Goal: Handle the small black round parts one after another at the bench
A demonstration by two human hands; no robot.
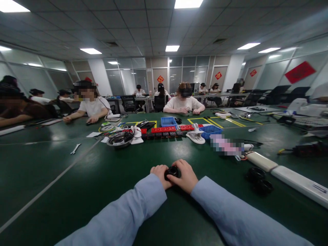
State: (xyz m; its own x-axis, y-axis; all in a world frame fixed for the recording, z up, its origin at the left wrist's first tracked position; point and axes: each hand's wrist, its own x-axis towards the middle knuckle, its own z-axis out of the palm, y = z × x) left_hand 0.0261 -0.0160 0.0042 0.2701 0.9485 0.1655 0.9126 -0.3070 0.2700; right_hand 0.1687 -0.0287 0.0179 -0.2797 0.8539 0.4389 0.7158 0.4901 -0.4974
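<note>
A black, round, glossy part with an opening in its top (172, 172) sits between both hands, just above or on the green table (123, 174). My left hand (161, 173) is closed around its left side, its fingers partly hidden behind the part. On the other side, my right hand (188, 175) curves around it with the thumb across the front. What exactly the part is cannot be made out. To the right lie two similar black round pieces, one farther back (256, 173) and one nearer (264, 186).
A row of red-topped black blocks (164, 130) lies ahead, with blue bins (168, 121) and a white clamp (196, 135) around it. Cables fill a bowl (119, 145). A wrench (76, 149) lies left; long white bars (299, 182) lie right. People sit across the table.
</note>
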